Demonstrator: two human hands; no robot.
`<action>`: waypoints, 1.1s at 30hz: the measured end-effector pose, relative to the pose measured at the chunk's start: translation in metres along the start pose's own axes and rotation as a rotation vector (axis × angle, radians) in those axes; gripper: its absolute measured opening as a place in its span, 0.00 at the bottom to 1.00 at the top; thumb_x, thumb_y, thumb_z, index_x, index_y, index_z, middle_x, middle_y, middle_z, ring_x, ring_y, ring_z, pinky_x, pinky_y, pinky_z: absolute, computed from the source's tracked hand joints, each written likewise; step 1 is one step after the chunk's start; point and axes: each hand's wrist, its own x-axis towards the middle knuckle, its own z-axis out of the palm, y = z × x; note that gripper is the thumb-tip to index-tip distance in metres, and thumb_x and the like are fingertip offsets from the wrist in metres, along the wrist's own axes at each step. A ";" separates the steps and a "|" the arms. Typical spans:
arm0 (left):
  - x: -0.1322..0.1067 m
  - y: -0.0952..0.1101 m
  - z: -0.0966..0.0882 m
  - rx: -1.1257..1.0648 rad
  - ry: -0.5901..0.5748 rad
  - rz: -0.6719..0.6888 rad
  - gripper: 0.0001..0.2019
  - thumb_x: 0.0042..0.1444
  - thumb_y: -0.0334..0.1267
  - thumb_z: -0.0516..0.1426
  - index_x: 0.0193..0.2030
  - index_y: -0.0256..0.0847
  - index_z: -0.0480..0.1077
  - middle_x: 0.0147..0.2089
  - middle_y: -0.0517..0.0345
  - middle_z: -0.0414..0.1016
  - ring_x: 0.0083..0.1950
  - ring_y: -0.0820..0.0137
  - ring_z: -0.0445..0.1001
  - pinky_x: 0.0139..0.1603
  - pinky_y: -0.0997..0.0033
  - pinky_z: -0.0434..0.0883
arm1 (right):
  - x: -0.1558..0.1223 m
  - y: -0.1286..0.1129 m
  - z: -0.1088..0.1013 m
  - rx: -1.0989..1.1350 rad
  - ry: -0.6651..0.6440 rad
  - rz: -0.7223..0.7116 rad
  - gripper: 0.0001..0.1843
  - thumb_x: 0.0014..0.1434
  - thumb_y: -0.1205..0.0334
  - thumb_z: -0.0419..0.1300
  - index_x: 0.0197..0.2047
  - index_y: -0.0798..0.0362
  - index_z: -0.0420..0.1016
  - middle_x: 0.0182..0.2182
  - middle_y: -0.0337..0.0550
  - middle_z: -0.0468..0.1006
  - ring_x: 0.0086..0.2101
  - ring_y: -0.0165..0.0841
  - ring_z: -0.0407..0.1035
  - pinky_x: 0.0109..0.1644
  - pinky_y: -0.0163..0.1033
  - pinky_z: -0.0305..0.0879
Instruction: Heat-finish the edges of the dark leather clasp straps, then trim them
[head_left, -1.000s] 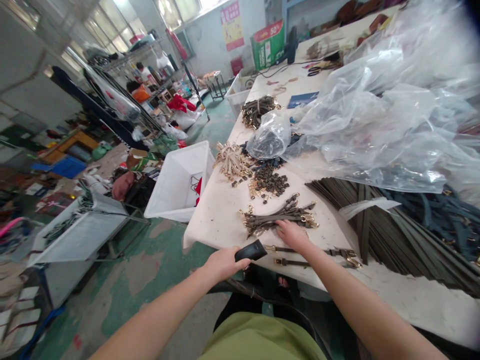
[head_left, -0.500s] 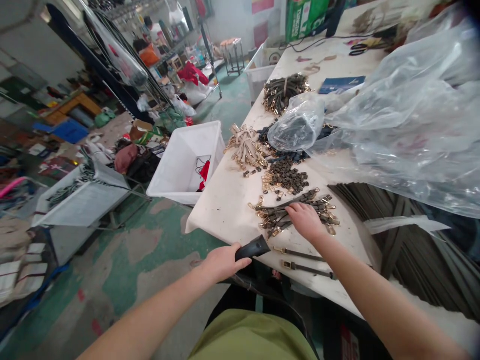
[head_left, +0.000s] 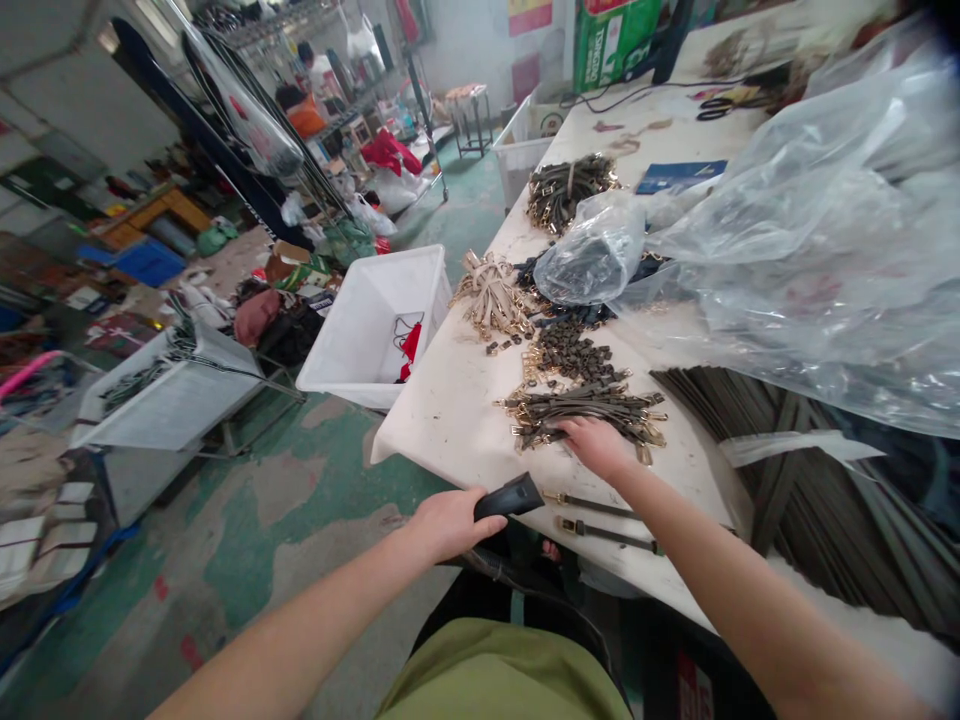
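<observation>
white plastic crate (head_left: 346, 368) beside the bench (head_left: 439, 430) left edge: red item and black cord inside | left hand (head_left: 448, 525): fingers (head_left: 480, 520) clamped on black grip (head_left: 508, 497) at front edge | right hand (head_left: 596, 447): fingers (head_left: 571, 428) apart, resting on gold-buckled strap bundle (head_left: 581, 410) near front edge

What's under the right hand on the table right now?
The right hand lies on a pile of dark straps with gold metal clasps. The straps directly beneath the palm are covered, so their clasps there cannot be seen.
</observation>
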 end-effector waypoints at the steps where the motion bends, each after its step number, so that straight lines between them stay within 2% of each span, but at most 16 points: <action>1: 0.000 0.001 0.001 0.002 0.000 0.008 0.25 0.52 0.59 0.44 0.47 0.45 0.65 0.40 0.50 0.75 0.41 0.58 0.73 0.36 0.65 0.67 | -0.006 0.002 0.001 -0.021 -0.012 -0.004 0.15 0.58 0.62 0.47 0.48 0.48 0.66 0.43 0.47 0.69 0.43 0.36 0.62 0.43 0.38 0.54; 6: 0.002 0.004 0.005 0.018 -0.002 0.025 0.27 0.50 0.60 0.44 0.47 0.44 0.66 0.41 0.50 0.74 0.42 0.58 0.72 0.38 0.66 0.67 | -0.029 0.003 0.011 -0.066 0.001 0.019 0.13 0.59 0.59 0.47 0.42 0.49 0.70 0.41 0.48 0.69 0.42 0.36 0.61 0.42 0.39 0.54; 13: 0.013 0.017 0.000 0.069 0.031 0.031 0.28 0.50 0.62 0.42 0.45 0.44 0.67 0.39 0.51 0.75 0.40 0.59 0.73 0.37 0.66 0.67 | -0.040 0.004 0.021 0.018 -0.027 -0.015 0.14 0.58 0.55 0.48 0.38 0.50 0.72 0.37 0.45 0.70 0.40 0.34 0.62 0.41 0.37 0.53; 18: 0.035 0.037 -0.011 0.112 0.026 0.048 0.28 0.50 0.61 0.42 0.46 0.44 0.67 0.40 0.51 0.75 0.41 0.59 0.73 0.38 0.66 0.67 | -0.048 0.029 0.020 0.083 0.029 0.000 0.14 0.58 0.57 0.48 0.41 0.50 0.72 0.38 0.44 0.70 0.38 0.32 0.63 0.42 0.36 0.53; 22: 0.060 0.061 -0.016 0.159 -0.005 0.061 0.30 0.49 0.62 0.42 0.46 0.43 0.67 0.41 0.50 0.75 0.40 0.59 0.73 0.37 0.64 0.68 | -0.054 0.048 0.020 0.048 0.057 -0.001 0.12 0.57 0.61 0.49 0.39 0.50 0.73 0.35 0.45 0.71 0.36 0.33 0.62 0.41 0.36 0.53; 27: 0.090 0.089 -0.017 0.215 -0.040 0.088 0.29 0.48 0.62 0.43 0.44 0.42 0.68 0.42 0.49 0.75 0.42 0.60 0.73 0.40 0.65 0.68 | -0.054 0.046 0.022 0.057 0.070 0.050 0.10 0.56 0.62 0.50 0.36 0.51 0.72 0.33 0.44 0.71 0.37 0.34 0.62 0.41 0.37 0.52; 33: 0.097 0.102 -0.021 0.272 -0.084 0.053 0.31 0.49 0.63 0.42 0.45 0.41 0.68 0.44 0.49 0.74 0.44 0.60 0.72 0.42 0.66 0.68 | -0.054 0.047 0.019 0.081 0.070 0.088 0.10 0.57 0.61 0.50 0.37 0.51 0.71 0.35 0.46 0.71 0.39 0.34 0.62 0.40 0.38 0.51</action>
